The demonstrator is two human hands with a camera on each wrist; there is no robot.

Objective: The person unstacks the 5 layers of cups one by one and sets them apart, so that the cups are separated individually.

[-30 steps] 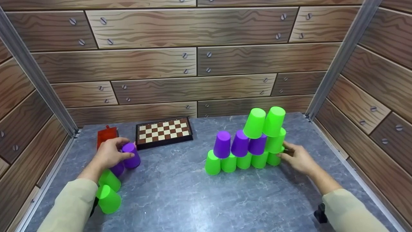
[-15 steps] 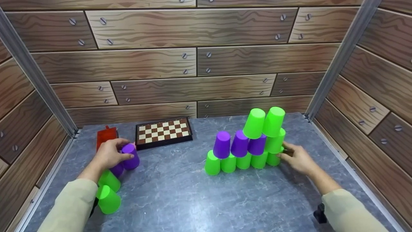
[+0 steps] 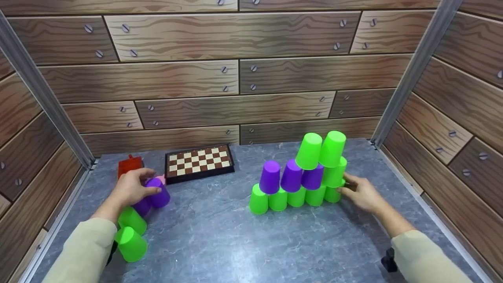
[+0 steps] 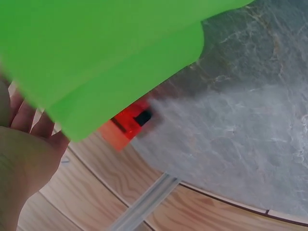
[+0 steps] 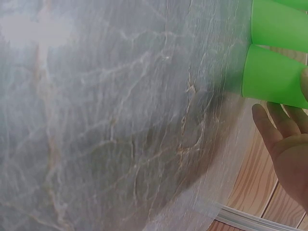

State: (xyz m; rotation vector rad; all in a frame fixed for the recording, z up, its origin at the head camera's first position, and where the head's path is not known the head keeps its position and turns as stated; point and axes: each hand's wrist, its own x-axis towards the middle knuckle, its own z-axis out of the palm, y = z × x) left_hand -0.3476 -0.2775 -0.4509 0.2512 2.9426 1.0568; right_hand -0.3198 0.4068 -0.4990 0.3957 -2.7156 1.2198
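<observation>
A pyramid of upside-down cups stands right of the middle in the head view. Its bottom row is several green cups (image 3: 278, 199); above are three purple cups (image 3: 270, 177) and a green cup (image 3: 335, 173), topped by two green ones (image 3: 309, 151). My right hand (image 3: 363, 193) holds the bottom row's rightmost green cup (image 5: 274, 77) between thumb and fingers. At the left, my left hand (image 3: 133, 189) grips a slightly tilted purple cup (image 3: 160, 197), thumb across its near side. Another purple cup (image 3: 142, 206) and two green cups (image 3: 131, 243) sit below that hand, partly hidden.
A checkered game board (image 3: 199, 163) lies at the back. Beside it is a red object (image 3: 129, 163), partly behind my left hand, with a bit of something pink (image 3: 162, 179) near the fingers. Wood-patterned walls (image 3: 275, 74) enclose the grey table (image 3: 220, 236) on three sides.
The purple cup at my left hand has tilted a little and its top has dropped slightly against the fingers. The view shifts slightly; my right hand and the pyramid stay as they were.
</observation>
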